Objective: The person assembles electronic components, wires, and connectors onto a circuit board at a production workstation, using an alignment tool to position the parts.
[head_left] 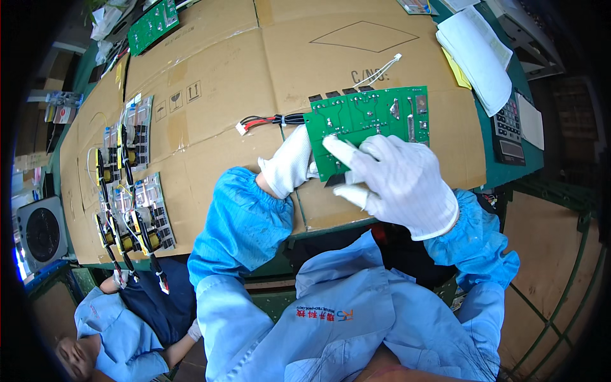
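Note:
A green circuit board [375,121] is held up over the cardboard, solder side facing me. My left hand [286,164], in a white glove, grips its left edge from behind; most of those fingers are hidden by the board. My gloved right hand [401,181] lies over the board's lower part, its index fingertip on the solder side near the left edge. Its thumb is stretched out apart, below the board's lower edge, and I see nothing held in it. A bundle of red and black wires [270,120] with a white plug leaves the board's left side. A thin white cable [379,69] sticks out above its top edge.
Cardboard [210,38] covers the table. Several assembled boards with wires [137,210] lie at the left. Another green board [153,25] is at the far left. Papers [474,54] and a calculator [508,130] are on the right. A co-worker [121,325] sits at lower left near a fan [43,230].

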Available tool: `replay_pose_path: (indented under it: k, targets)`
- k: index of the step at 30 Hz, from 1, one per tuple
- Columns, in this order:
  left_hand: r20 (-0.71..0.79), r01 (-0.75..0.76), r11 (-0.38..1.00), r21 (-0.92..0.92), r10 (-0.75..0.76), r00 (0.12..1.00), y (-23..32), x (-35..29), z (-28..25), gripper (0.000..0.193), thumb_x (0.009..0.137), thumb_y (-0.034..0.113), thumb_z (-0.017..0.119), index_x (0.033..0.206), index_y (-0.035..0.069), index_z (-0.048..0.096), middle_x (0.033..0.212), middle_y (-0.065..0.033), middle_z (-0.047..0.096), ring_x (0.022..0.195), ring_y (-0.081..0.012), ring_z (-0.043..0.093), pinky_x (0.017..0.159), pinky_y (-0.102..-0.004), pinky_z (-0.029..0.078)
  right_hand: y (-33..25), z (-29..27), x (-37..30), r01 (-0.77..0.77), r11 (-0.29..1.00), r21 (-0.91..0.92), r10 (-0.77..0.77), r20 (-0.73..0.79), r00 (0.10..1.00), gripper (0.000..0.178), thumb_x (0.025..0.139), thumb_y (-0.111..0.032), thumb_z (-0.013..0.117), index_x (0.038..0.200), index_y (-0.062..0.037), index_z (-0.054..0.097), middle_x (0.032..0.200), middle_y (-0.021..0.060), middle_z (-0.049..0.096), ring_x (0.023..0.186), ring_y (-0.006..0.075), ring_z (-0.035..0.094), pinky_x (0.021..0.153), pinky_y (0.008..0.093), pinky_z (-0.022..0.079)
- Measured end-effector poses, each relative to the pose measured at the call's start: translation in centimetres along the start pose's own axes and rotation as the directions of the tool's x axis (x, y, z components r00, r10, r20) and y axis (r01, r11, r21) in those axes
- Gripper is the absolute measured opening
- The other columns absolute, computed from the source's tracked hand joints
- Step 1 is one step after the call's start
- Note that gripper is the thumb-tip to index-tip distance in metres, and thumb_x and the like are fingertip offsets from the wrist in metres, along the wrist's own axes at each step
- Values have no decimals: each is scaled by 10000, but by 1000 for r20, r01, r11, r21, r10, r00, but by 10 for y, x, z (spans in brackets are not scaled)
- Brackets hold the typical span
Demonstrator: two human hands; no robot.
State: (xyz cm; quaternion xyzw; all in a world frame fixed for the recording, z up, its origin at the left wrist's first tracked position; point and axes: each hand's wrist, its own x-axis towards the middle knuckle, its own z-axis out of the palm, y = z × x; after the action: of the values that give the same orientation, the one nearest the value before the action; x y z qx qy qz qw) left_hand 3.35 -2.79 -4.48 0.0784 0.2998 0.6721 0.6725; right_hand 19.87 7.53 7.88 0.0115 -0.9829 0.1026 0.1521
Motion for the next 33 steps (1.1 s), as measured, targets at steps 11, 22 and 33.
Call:
replay_pose_path:
  k: [11,22,33]
  targets:
    - [-15,33,991,132,-31,999,11,-6,20,346,1008,210,467,1287,11,512,1251,-156,586,1104,-270,619,888,-384,561,6,-11,4,-88,971,221,102,-52,993,520,674,-418,786,1074,-114,653,799,48,587,685,208,604,572,330,477]
    - [86,-127,945,302,106,991,-4,-6,-23,347,969,68,513,1307,-4,483,1173,-92,598,1019,-160,605,840,-278,527,40,18,12,-68,962,-265,-3,-259,966,334,850,-283,672,1164,-179,626,908,21,571,796,173,607,571,290,485]
    - [155,-286,710,644,246,957,-4,-12,-18,392,960,56,519,1344,3,459,1274,-123,555,1132,-193,554,966,-306,468,45,23,9,-19,976,-219,-44,-279,959,292,854,-255,666,1134,-174,643,908,27,571,786,167,608,573,286,476]
